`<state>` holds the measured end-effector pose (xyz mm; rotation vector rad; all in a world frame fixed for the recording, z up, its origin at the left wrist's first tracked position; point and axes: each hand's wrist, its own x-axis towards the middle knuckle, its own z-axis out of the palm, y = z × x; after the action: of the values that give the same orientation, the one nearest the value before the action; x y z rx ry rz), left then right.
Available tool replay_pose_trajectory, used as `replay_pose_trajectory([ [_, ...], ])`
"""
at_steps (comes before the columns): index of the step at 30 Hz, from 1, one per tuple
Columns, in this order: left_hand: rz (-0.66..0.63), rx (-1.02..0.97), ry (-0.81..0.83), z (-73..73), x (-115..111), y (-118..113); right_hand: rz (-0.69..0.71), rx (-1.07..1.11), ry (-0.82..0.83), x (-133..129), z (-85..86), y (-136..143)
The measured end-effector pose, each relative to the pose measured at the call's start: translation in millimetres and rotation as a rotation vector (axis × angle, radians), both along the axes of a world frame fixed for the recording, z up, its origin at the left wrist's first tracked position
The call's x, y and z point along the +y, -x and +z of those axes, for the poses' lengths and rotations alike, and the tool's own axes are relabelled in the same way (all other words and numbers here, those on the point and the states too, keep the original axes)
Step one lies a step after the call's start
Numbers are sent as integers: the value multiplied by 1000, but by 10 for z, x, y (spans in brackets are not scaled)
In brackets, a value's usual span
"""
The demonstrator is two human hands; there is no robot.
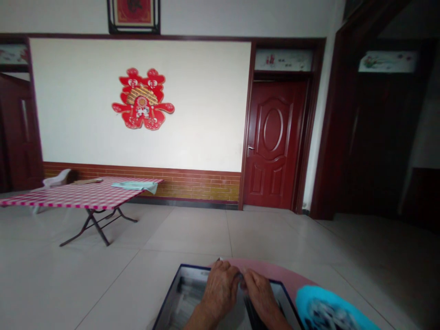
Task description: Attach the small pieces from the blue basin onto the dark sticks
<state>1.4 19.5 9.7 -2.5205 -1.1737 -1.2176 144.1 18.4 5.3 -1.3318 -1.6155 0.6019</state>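
My left hand [220,285] and my right hand [258,292] meet above a shallow box [167,293] with white inner walls and a dark blue rim. The fingers of both are closed, pinching together at a small dark greyish piece [239,277], too blurred and covered to name. Below my right hand a long black strip [252,314] runs down into the box; whether it joins the pinched piece I cannot tell. Pale, clear-looking items [189,298] lie in the box's left part. My forearms hide much of the middle.
The box rests on a pink round-edged tabletop [292,275]. At its right is a bright blue container [304,298] with tangled dark and whitish pieces. Farther off stand a folding table [79,195] with a checked cover, a white chair [57,178] and a red door [275,146].
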Motion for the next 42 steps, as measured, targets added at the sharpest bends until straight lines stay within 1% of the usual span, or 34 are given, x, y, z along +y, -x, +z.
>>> replay_pose_trajectory([
  [4,14,17,3,0,14,0,13,-7,-32,9,-18,-11],
  [11,9,8,41,40,-10,-1,54,55,27,2,16,-1],
  [18,22,31,70,71,-21,7,9,10,-9,4,9,-9],
  [24,-11,10,61,57,-24,10,24,37,59,7,13,12],
  [30,-13,7,74,57,-21,8,16,30,-2,-8,1,2],
  [34,-18,19,81,88,-30,7,43,41,35,11,-10,5],
  [38,-24,34,95,117,-28,4,40,67,69,12,-4,16],
  [42,-16,26,81,101,-24,4,53,118,65,-7,-2,37],
])
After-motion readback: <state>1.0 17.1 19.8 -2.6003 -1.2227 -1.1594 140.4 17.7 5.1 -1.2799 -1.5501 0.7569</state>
